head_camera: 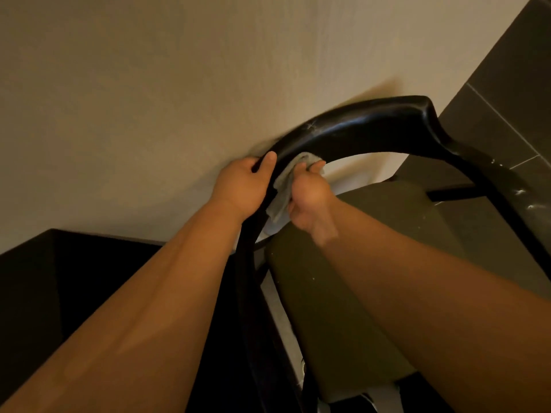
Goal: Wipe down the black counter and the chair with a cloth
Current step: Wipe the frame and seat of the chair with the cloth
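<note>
Now the left hand [241,186] grips the black chair [372,126] backrest while, at its three o'clock, the right hand [310,198] clutches a grey cloth [283,189] against it.

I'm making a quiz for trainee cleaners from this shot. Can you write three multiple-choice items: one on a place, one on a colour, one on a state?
1. Where is the cloth?
A) in a bucket
B) against the chair's curved back rail
C) on a window sill

2. What colour is the cloth?
A) grey
B) red
C) blue

3. What is the left hand doing?
A) hanging open
B) gripping the back rail
C) holding a bottle

Answers:
1 B: the right hand holds it to the rail's inner side.
2 A: it shows pale grey.
3 B: its thumb and fingers wrap the rail.
</note>
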The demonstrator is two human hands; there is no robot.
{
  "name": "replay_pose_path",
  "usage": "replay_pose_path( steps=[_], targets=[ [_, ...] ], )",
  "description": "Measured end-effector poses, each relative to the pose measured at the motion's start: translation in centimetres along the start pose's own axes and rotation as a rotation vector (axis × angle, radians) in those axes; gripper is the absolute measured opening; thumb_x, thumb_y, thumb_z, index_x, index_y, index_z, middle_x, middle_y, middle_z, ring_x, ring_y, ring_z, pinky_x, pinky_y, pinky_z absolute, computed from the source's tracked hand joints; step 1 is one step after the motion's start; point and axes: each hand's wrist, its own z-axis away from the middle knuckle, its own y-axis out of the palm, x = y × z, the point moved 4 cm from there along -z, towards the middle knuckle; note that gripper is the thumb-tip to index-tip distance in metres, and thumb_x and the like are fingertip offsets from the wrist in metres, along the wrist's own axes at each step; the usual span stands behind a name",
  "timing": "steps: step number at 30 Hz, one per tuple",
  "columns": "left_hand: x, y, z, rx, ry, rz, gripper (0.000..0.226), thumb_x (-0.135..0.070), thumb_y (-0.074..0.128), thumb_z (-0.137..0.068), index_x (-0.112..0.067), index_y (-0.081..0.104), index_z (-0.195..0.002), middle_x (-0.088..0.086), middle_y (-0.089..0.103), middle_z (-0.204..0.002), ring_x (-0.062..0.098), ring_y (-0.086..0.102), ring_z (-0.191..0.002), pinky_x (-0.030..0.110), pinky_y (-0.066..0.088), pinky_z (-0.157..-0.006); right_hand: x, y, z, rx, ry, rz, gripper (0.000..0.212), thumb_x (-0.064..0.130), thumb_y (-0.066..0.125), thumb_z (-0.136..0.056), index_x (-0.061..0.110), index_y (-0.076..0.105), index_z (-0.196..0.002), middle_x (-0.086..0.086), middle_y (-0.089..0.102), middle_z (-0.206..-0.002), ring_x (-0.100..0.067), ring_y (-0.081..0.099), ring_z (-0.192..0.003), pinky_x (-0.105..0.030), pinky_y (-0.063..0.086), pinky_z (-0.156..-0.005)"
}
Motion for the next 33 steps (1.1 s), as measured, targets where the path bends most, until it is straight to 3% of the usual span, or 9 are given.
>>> replay_pose_path(
  steps=[5, 9, 14, 19, 23, 24, 28, 31, 33],
  targets=[
    [-1.6, 0.4, -1.2, -0.079, -0.008, -0.155, 0.065, -0.057, 0.031, -0.111, -0.018, 0.057, -0.065, 0.003, 0.059, -0.066, 0.020, 0.057, -0.065, 0.035, 0.037, -0.060, -1.7, 1.3, 2.6, 0.126, -0.111, 0.262, 0.071, 0.039, 0.030, -0.114, 0.038, -0.023, -0.160, -0.016, 0.039, -0.161, -0.026, 0.056, -0.124, -0.042, 0.048, -0.107],
    [-0.7, 0.6, -1.0, -0.119, 0.026, -0.025, 0.058, -0.050, 0.033, -0.113, -0.024, 0.050, -0.064, -0.004, 0.056, -0.066, 0.010, 0.052, -0.061, 0.029, 0.033, -0.054, 1.6, -0.3, 2.1, 0.015, -0.229, 0.248, 0.064, 0.046, 0.027, -0.111, 0.040, -0.011, -0.163, -0.004, 0.008, -0.174, -0.029, 0.018, -0.157, -0.051, 0.022, -0.123],
    [-0.6, 0.7, -1.4, -0.116, 0.094, -0.010, 0.053, -0.044, 0.034, -0.114, -0.029, 0.051, -0.066, -0.003, 0.061, -0.073, 0.018, 0.057, -0.074, 0.030, 0.035, -0.067, 1.0, 1.0, 1.7, -0.048, -0.240, 0.303, 0.068, 0.042, 0.025, -0.113, 0.045, -0.027, -0.156, -0.008, -0.005, -0.174, -0.030, 0.010, -0.160, -0.051, 0.016, -0.128],
    [-0.5, 0.8, -1.7, -0.118, 0.117, -0.016, 0.053, -0.039, 0.033, -0.115, -0.018, 0.060, -0.074, 0.010, 0.069, -0.083, 0.024, 0.059, -0.079, 0.031, 0.033, -0.069, 1.8, 2.4, 1.6, -0.059, 0.024, 0.128, 0.074, 0.040, 0.034, -0.112, 0.044, -0.024, -0.158, -0.012, 0.007, -0.173, -0.039, 0.022, -0.155, -0.061, 0.025, -0.123],
    [-0.5, 0.6, -1.7, -0.106, 0.168, -0.028, 0.054, -0.036, 0.028, -0.116, -0.010, 0.067, -0.088, 0.013, 0.070, -0.097, 0.031, 0.064, -0.093, 0.027, 0.034, -0.074, 7.4, 2.3, 1.3, -0.248, 0.084, 1.079, 0.092, 0.048, 0.059, -0.100, 0.012, 0.006, -0.166, -0.026, -0.002, -0.169, -0.054, 0.008, -0.153, -0.078, 0.016, -0.115],
    [-0.6, 0.6, -1.6, -0.111, 0.190, -0.038, 0.056, -0.034, 0.028, -0.116, -0.004, 0.071, -0.098, 0.018, 0.072, -0.104, 0.036, 0.065, -0.099, 0.027, 0.035, -0.076, 7.8, 2.0, 0.8, -0.277, 0.055, 1.037, 0.092, 0.046, 0.060, -0.101, 0.012, 0.004, -0.166, -0.026, -0.004, -0.170, -0.054, 0.007, -0.153, -0.077, 0.015, -0.116],
    [-0.4, 0.8, -1.7, -0.105, 0.186, -0.071, 0.061, -0.040, 0.027, -0.116, -0.002, 0.074, -0.106, 0.024, 0.073, -0.111, 0.042, 0.066, -0.104, 0.039, 0.042, -0.078, 4.2, 2.0, 1.8, -0.350, -0.039, 0.168, 0.083, 0.050, 0.042, -0.107, 0.033, -0.017, -0.163, -0.015, 0.017, -0.171, -0.042, 0.032, -0.150, -0.056, 0.029, -0.122],
    [-0.2, 1.0, -2.1, -0.090, 0.168, -0.024, 0.068, -0.051, 0.024, -0.111, -0.008, 0.076, -0.110, 0.019, 0.075, -0.111, 0.037, 0.068, -0.104, 0.038, 0.048, -0.079, 3.7, 2.5, 2.2, -0.339, -0.072, -0.070, 0.081, 0.048, 0.044, -0.106, 0.035, -0.013, -0.163, -0.013, 0.016, -0.171, -0.039, 0.029, -0.152, -0.054, 0.028, -0.123],
    [-0.1, 0.9, -2.0, -0.106, 0.172, 0.010, 0.060, -0.045, 0.029, -0.114, -0.006, 0.075, -0.109, 0.018, 0.075, -0.111, 0.035, 0.068, -0.103, 0.028, 0.039, -0.074, 5.7, 1.8, 1.8, -0.336, -0.099, -0.088, 0.082, 0.046, 0.051, -0.106, 0.034, -0.005, -0.164, -0.010, 0.015, -0.172, -0.038, 0.025, -0.154, -0.053, 0.025, -0.122]
  ],
)
